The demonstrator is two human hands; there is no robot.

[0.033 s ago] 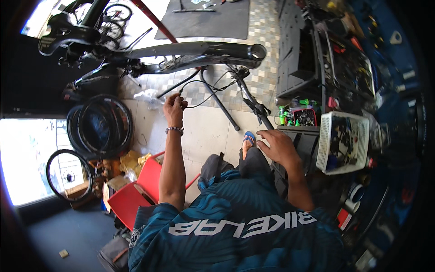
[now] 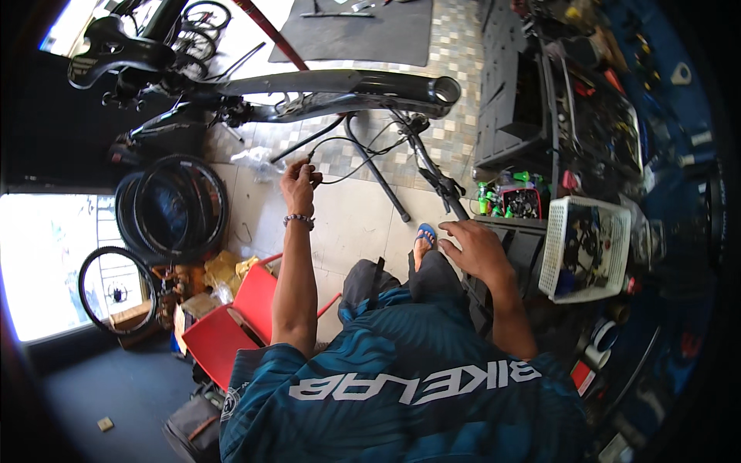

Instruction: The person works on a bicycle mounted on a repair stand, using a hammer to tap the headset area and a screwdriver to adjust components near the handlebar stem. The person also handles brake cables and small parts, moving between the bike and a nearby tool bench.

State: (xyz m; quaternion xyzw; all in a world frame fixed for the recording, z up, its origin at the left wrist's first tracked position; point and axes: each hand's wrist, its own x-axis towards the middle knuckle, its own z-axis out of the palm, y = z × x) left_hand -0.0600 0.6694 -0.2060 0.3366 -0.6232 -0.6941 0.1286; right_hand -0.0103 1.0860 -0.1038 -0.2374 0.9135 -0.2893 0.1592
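My left hand point(image 2: 299, 185) is raised below the bike frame, its fingertips closed on the end of a thin black cable point(image 2: 340, 140). From there the cable loops to the right, toward a black handlebar point(image 2: 427, 162) with levers on it. My right hand point(image 2: 478, 248) is beside the near end of that handlebar, thumb and fingers apart. Whether it touches the bar cannot be made out. Above both hands runs a dark, glossy bicycle frame point(image 2: 340, 91) without wheels, with its saddle point(image 2: 116, 55) at the far left.
Dark stand legs point(image 2: 378, 171) reach the tiled floor under the frame. A red chair point(image 2: 231, 328) stands at my left, with wheels and tyres point(image 2: 174, 207) beyond it. To the right are drawers point(image 2: 494, 116), green bottles point(image 2: 484, 202) and a white basket point(image 2: 553, 255) of small parts.
The whole view has shifted slightly. Both hands keep their places, and the left still pinches the cable.
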